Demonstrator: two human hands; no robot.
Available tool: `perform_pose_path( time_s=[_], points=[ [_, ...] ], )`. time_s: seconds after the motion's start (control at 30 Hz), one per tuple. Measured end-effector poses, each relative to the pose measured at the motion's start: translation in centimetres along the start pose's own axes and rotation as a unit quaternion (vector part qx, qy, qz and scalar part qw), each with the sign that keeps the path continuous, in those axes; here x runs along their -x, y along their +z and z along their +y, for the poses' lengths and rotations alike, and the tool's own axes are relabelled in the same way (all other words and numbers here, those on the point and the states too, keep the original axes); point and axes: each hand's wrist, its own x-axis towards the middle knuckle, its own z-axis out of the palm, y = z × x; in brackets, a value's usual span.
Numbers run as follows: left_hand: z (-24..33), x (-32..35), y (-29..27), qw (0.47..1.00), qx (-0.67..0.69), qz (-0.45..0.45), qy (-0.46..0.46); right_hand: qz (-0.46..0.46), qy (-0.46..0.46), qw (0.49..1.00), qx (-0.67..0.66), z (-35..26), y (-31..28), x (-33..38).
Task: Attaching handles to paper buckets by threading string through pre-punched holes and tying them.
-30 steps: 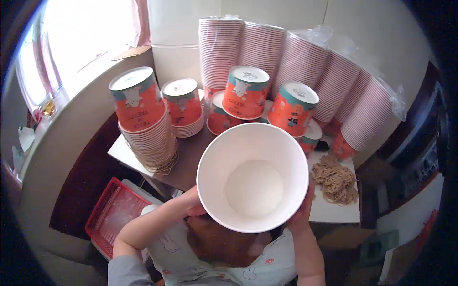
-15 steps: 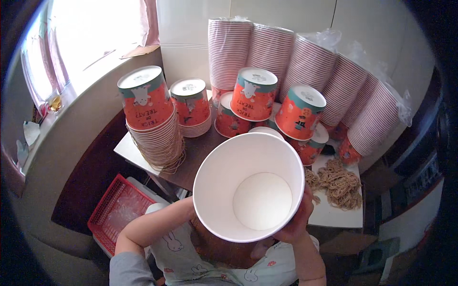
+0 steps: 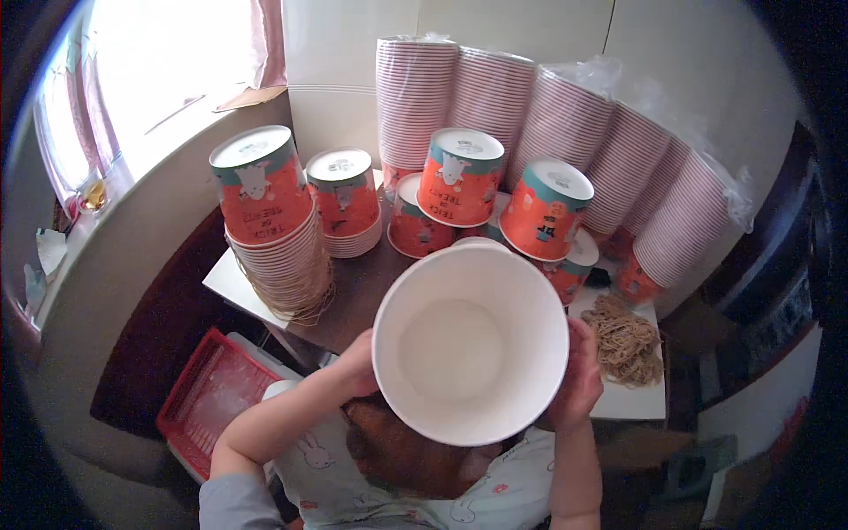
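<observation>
A large paper bucket (image 3: 468, 344) is held up in front of me, its wide mouth toward me, showing a plain white inside and round bottom. On its left side is my left hand (image 3: 360, 364), closed on the wall with the fingers mostly hidden behind it. My right hand (image 3: 579, 375) grips the opposite side, thumb near the rim. Behind the bucket, upside-down orange-and-green paper buckets (image 3: 461, 181) stand stacked on one another. To the left, a nested stack of buckets (image 3: 269, 221) has loose brown strings hanging around its lower rims.
A heap of brown twine (image 3: 625, 340) lies on the white tabletop (image 3: 618, 405) at right. Tall plastic-wrapped stacks of nested buckets (image 3: 565, 124) line the back. A shorter bucket stack (image 3: 343, 203) stands left of centre. Below the table's left edge is a red basket (image 3: 190, 384) containing clear plastic.
The bucket has turned, so its bottom now shows left of centre inside the mouth rather than right. My left hand has come into sight at its side. The whole view has shifted slightly.
</observation>
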Motion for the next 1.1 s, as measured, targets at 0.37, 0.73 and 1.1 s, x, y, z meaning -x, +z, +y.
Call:
perform_pose_path(
  time_s=[0.37,0.73,1.1],
  points=[
    [0.3,1.7,1.0,0.992,-0.107,0.021,0.065,0.068,0.014,0.938,0.339,0.2,-1.0,-0.9],
    [0.2,2.2,1.8,0.991,-0.132,-0.011,0.031,0.098,-0.092,0.849,0.511,-0.1,-0.9,-0.9],
    [2.6,2.1,5.0,0.716,-0.573,-0.099,0.386,-0.124,-0.28,0.779,0.547,0.7,0.6,0.1]
  ],
)
